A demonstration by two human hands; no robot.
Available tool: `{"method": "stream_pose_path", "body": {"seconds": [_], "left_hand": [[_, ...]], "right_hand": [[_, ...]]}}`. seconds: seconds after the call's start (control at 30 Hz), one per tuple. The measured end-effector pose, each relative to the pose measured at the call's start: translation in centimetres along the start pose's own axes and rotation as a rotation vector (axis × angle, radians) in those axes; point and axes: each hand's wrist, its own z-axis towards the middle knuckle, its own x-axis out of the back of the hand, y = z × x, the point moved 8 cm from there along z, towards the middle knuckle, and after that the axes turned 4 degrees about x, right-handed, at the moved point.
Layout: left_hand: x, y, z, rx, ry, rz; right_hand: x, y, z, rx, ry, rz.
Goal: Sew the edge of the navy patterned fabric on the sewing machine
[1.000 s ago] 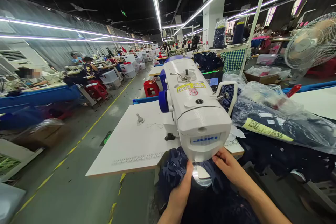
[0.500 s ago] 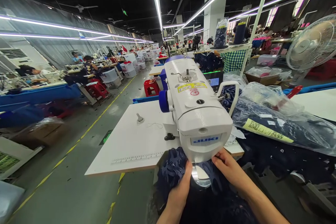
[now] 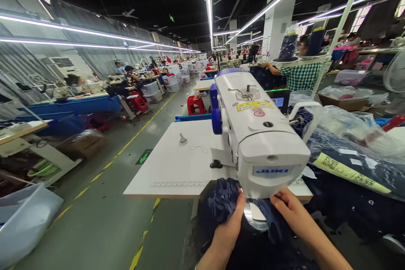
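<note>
A white Juki sewing machine (image 3: 256,135) stands on a white table (image 3: 177,164) in front of me. Dark navy patterned fabric (image 3: 218,202) lies bunched under the machine's head at the table's near edge. My left hand (image 3: 229,230) presses on the fabric just left of the needle area. My right hand (image 3: 289,211) pinches the fabric on the right side, under the machine's face. The needle itself is hidden behind the machine head.
Plastic bags of dark garments (image 3: 351,156) are piled to the right of the machine. A person in a green checked shirt (image 3: 300,76) works behind it. Red stools (image 3: 196,104) and a yellow-lined aisle (image 3: 126,147) run on the left, with other workers at tables beyond.
The view has swung left, so the machine now sits further right in the picture. Both hands stay on the fabric under the machine head in the same grip.
</note>
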Motion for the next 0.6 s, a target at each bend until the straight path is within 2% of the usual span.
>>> {"method": "stream_pose_path", "body": {"seconds": [0.1, 0.23, 0.33, 0.47, 0.6], "left_hand": [[-0.3, 0.2, -0.4, -0.033, -0.048, 0.052], [-0.6, -1.1, -0.4, 0.048, -0.104, -0.153], [-0.5, -2.1, -0.3, 0.146, -0.093, -0.234], [0.1, -1.7, -0.7, 0.2, -0.074, -0.201], [0.2, -1.4, -1.5, 0.289, -0.102, -0.305]], "right_hand": [[0.0, 0.3, 0.0, 0.01, -0.003, -0.005], [-0.4, 0.1, -0.2, 0.024, -0.026, 0.029], [-0.7, -0.2, -0.2, 0.017, -0.048, 0.068], [-1.0, -0.4, -0.2, 0.001, -0.06, 0.094], [-1.1, 0.3, -0.3, -0.018, -0.049, 0.103]]}}
